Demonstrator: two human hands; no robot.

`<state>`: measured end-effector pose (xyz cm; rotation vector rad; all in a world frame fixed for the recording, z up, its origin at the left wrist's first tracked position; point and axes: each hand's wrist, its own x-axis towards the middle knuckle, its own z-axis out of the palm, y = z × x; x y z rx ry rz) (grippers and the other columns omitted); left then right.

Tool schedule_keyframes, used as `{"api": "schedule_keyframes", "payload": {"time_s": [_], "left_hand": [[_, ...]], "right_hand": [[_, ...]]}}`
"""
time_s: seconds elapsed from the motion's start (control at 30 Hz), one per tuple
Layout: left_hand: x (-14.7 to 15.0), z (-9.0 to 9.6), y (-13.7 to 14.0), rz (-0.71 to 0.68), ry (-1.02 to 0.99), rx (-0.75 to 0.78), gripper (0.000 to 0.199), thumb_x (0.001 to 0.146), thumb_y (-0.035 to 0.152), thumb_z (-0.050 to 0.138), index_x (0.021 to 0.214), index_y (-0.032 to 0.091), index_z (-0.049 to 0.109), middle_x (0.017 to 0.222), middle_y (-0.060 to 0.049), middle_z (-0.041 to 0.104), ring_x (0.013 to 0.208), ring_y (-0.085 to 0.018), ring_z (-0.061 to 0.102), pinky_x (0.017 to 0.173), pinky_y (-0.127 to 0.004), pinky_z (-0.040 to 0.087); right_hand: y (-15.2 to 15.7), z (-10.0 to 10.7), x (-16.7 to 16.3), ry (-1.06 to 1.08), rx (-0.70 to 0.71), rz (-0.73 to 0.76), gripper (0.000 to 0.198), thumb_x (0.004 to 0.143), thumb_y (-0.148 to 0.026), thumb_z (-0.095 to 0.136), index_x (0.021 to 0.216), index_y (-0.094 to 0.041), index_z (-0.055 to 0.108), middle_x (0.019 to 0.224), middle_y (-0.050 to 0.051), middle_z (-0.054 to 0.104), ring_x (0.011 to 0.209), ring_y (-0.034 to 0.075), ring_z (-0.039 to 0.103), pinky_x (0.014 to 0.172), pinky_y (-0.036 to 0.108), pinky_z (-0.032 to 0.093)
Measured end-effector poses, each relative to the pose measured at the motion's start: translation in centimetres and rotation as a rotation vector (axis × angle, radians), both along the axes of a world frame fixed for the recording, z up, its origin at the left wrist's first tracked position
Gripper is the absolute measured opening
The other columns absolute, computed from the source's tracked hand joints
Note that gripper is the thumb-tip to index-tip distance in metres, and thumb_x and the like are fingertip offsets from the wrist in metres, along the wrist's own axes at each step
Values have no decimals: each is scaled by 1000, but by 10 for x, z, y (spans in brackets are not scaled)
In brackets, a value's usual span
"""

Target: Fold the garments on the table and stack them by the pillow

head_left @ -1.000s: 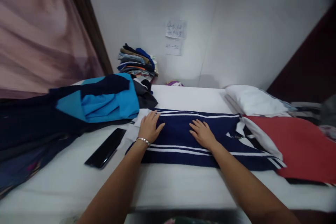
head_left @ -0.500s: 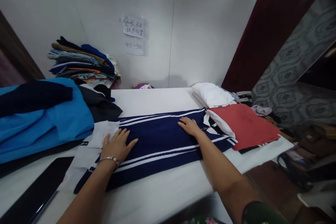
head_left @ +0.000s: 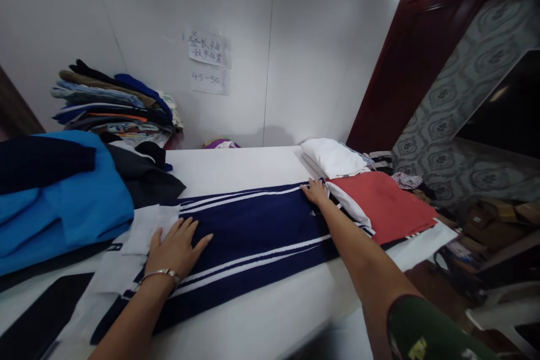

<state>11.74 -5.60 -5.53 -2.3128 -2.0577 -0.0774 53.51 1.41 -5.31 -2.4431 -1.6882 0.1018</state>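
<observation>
A navy top [head_left: 253, 225] with white stripes along both long sides lies flat and folded on the white table [head_left: 236, 166]. At its left end is a white section [head_left: 147, 228] with a small dark tag. My left hand [head_left: 175, 250], a bracelet at its wrist, rests palm down with fingers spread where the navy and white parts meet. My right hand [head_left: 315, 191] is open too, its fingers laid on the far right corner of the top. My right forearm hides part of the collar end.
Bright blue clothing [head_left: 84, 208] and dark clothing [head_left: 139, 171] lie at left, before a tall stack of folded clothes [head_left: 118, 104]. A red garment [head_left: 379, 205] and white folded clothes [head_left: 333, 157] are at right. A black flat object [head_left: 46, 312] lies front left. Handwritten paper [head_left: 210, 49] hangs on the wall.
My right hand has moved across the top to its far right corner. My left hand stays on the left end. The camera view has shifted slightly.
</observation>
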Motion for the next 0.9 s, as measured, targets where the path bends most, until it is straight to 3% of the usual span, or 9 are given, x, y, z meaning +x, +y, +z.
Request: {"api": "schedule_keyframes", "payload": {"time_s": [0.27, 0.53, 0.73, 0.9], "left_hand": [[1, 0, 0, 18, 0, 14, 64, 84, 53, 40, 136, 16, 50, 148, -8, 39, 141, -27, 25, 114, -53, 13], [0, 1, -1, 1, -64, 3, 65, 85, 53, 39, 136, 15, 50, 147, -10, 41, 141, -28, 26, 114, -54, 13], [1, 0, -1, -1, -66, 16, 65, 85, 52, 39, 136, 14, 50, 147, -10, 41, 140, -28, 26, 114, -53, 13], [1, 1, 0, 3, -29, -3, 66, 84, 54, 37, 136, 15, 49, 148, -9, 40, 141, -27, 25, 114, -52, 14]], "right_hand": [[5, -20, 15, -25, -4, -27, 66, 95, -51, 29, 143, -7, 34, 152, 20, 28, 140, 31, 23, 111, 45, 19], [-3, 4, 4, 77, -42, 25, 55, 94, -46, 37, 138, -15, 45, 147, 18, 38, 137, 33, 33, 107, 51, 26], [-46, -3, -45, 201, -47, 281, 54, 94, -54, 34, 138, -26, 47, 150, 7, 37, 140, 25, 28, 113, 48, 18], [-84, -9, -66, 311, 65, 371, 52, 95, -52, 36, 137, -24, 48, 148, 8, 40, 141, 22, 27, 114, 47, 10]]}}
